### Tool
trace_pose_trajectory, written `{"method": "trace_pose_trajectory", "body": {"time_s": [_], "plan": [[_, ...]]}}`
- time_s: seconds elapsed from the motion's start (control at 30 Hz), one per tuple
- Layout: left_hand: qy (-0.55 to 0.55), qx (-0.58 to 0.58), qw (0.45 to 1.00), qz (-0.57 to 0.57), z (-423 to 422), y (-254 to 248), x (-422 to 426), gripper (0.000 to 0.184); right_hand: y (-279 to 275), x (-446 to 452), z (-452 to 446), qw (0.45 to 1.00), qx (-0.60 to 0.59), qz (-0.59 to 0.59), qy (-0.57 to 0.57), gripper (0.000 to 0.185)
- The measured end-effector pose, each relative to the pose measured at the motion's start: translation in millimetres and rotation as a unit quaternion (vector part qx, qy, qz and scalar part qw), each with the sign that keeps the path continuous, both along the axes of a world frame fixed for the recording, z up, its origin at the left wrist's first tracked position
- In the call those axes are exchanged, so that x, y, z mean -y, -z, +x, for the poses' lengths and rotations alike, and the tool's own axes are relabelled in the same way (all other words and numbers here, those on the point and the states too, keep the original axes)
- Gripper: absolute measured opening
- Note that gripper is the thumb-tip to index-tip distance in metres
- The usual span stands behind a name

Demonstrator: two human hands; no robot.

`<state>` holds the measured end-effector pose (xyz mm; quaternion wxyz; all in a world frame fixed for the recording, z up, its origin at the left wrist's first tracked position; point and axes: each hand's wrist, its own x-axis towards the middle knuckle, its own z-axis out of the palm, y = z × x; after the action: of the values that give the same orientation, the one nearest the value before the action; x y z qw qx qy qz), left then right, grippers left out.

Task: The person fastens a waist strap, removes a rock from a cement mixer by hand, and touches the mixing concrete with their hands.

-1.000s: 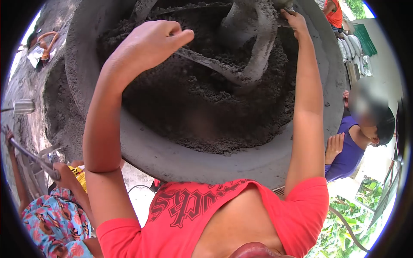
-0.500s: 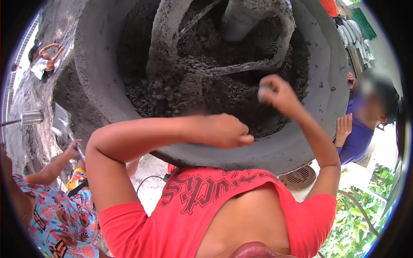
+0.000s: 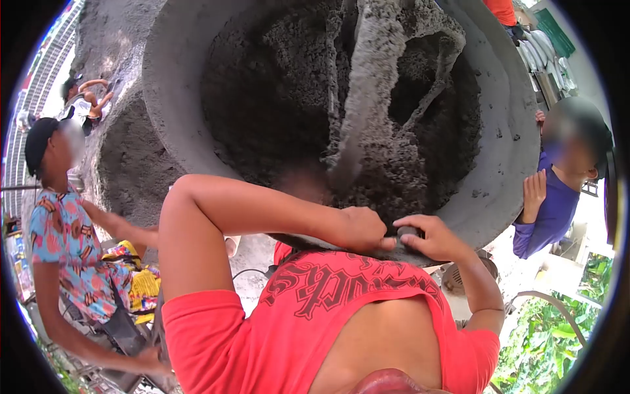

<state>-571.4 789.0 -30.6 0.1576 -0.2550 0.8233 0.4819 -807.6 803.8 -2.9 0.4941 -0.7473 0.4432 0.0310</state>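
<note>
A big round mixer drum [image 3: 177, 85], its grey wall coated in cement, holds dark wet mix [image 3: 262, 111]. Grey-caked mixing blades [image 3: 374, 79] stand in it, blurred by motion. My left hand [image 3: 367, 230] is closed in a loose fist at the near rim, and nothing shows in it. Just to its right, my right hand [image 3: 430, 238] is bent at the rim with a small grey lump [image 3: 408, 231] between thumb and fingers. The two hands are close together but apart.
At the right, a person in purple [image 3: 554, 203] has their hands at the drum. A person in a flowered shirt [image 3: 65, 230] stands at the left, arms stretched out. Another person [image 3: 85, 105] is farther back, by a grey heap [image 3: 131, 151]. White sacks [image 3: 541, 49] lie at upper right.
Both my hands have come down and back from over the drum to its near rim. The blades have turned. The person in the flowered shirt is now upright, and their shovel is out of sight.
</note>
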Motion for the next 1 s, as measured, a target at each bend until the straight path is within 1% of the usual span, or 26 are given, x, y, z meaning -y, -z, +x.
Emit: {"method": "trace_pose_trajectory", "body": {"time_s": [0.03,0.07,0.1,0.13,0.2,0.23,0.27,0.33,0.37,0.4,0.47,0.5,0.53,0.57,0.6,0.63,0.67,0.73,0.77,0.8,0.87,0.93,1.0], "plan": [[-0.028,-0.013,0.999,-0.019,1.3,4.6,5.4,0.062,-3.3,3.5,2.0,1.0,0.001,-0.001,0.0,0.04],[-0.057,-0.049,0.995,-0.06,4.1,8.8,9.9,0.062,-7.7,9.4,4.0,0.994,0.021,-0.004,0.107,0.039],[-0.059,-0.036,0.995,-0.071,4.8,12.6,11.9,0.063,-10.3,11.7,4.4,0.976,0.04,-0.007,0.213,0.038],[-0.062,-0.023,0.994,-0.083,4.4,15.6,12.6,0.063,-10.6,9.5,4.1,0.976,0.039,-0.008,0.213,0.038],[0.043,0.041,0.998,-0.021,0.1,4.4,0.5,0.065,-5.7,7.2,2.9,0.988,0.024,0.066,0.14,0.037],[0.034,0.014,0.999,-0.021,-0.5,14.2,-8.3,0.066,6.7,3.2,-5.7,0.997,0.046,0.069,0.002,0.037],[0.035,0.015,0.999,-0.024,1.1,13.0,-3.0,0.066,5.8,-0.4,-1.9,0.997,0.042,-0.014,-0.069,0.039],[-0.007,-0.017,0.998,-0.067,4.7,11.9,13.6,0.065,-1.4,1.9,5.3,0.996,0.074,-0.032,0.042,0.038],[-0.043,-0.034,0.994,-0.098,6.2,13.9,20.7,0.063,-7.5,5.9,8.0,0.976,0.081,0.092,0.181,0.037],[-0.066,-0.046,0.991,-0.109,8.6,15.2,26.0,0.061,-3.2,10.4,5.6,0.975,0.076,0.021,0.208,0.036],[-0.045,-0.017,0.998,-0.052,3.1,14.3,19.9,0.059,5.6,10.8,-0.2,0.983,0.064,-0.006,0.174,0.035],[-0.041,-0.018,0.998,-0.054,-0.6,11.8,12.2,0.059,10.3,7.6,-5.1,0.998,0.049,-0.014,0.033,0.035],[0.009,0.005,1.0,-0.025,-3.7,7.9,1.5,0.058,15.3,3.2,-9.9,0.994,0.031,-0.024,-0.107,0.036],[0.064,0.029,0.998,0.003,-6.8,3.7,-1.7,0.056,21.8,-0.5,-10.3,0.981,0.064,-0.119,-0.141,0.037],[0.083,0.027,0.996,-0.002,-6.7,-0.3,3.5,0.056,17.4,-0.8,-6.9,0.983,0.059,-0.124,-0.123,0.037],[0.021,0.025,0.999,-0.004,-5.3,-4.9,11.1,0.055,9.4,2.8,-2.7,0.996,0.084,-0.002,0.004,0.037],[-0.032,0.021,0.999,-0.009,-5.9,-11.1,19.8,0.055,1.5,6.7,-0.6,0.978,0.114,0.111,0.137,0.038],[-0.106,-0.053,0.982,-0.15,-3.1,-35.5,27.4,0.054,-10.9,11.2,4.1,0.934,0.131,0.145,0.3,0.035],[-0.114,-0.135,0.967,-0.185,0.2,-50.6,31.0,0.056,-14.7,9.7,8.9,0.882,0.2,0.208,0.372,0.035],[-0.122,-0.219,0.946,-0.207,4.3,-63.3,33.2,0.057,-16.7,7.5,14.6,0.817,0.277,0.262,0.433,0.036],[-0.075,-0.334,0.9,-0.268,6.9,-73.6,36.0,0.066,-7.2,1.3,18.8,0.748,0.389,0.382,0.378,0.046],[-0.04,-0.378,0.862,-0.336,8.7,-74.5,32.4,0.077,-13.4,-7.8,43.1,0.705,0.396,0.44,0.391,0.051],[-0.028,-0.362,0.843,-0.396,12.5,-70.4,28.7,0.082,-13.7,-16.0,67.4,0.658,0.424,0.487,0.387,0.05]]}}
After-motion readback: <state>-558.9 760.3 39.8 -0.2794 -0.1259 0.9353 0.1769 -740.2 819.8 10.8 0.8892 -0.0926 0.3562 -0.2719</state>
